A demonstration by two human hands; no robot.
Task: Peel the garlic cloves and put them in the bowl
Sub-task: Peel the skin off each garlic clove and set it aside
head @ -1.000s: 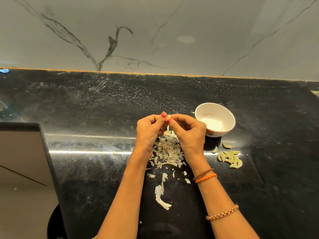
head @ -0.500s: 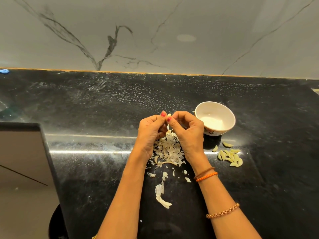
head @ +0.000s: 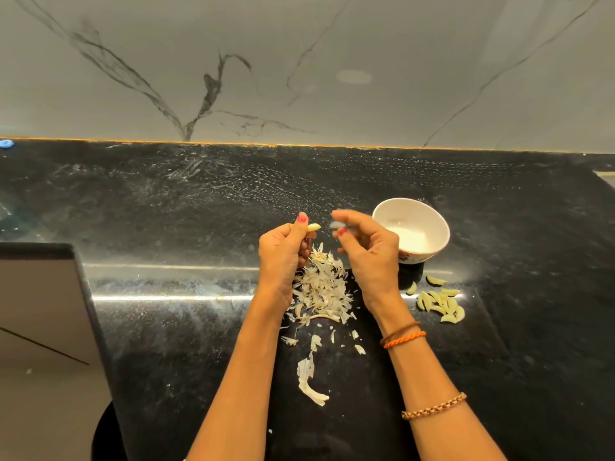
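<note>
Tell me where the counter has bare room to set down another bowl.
Free: the wide stretch of counter left of the left hand, and behind the bowl toward the wall. Crowded: the peel pile between the hands and the peeled cloves beside the bowl.

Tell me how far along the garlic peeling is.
Done: a cluster of peeled cloves lies on the counter just in front of the bowl, and a pile of skins sits between the wrists. In hand: the left hand pinches a bare clove; the right hand pinches what looks like a blurred bit of skin. Left: the bowl looks empty of cloves, so they need moving in.
</note>
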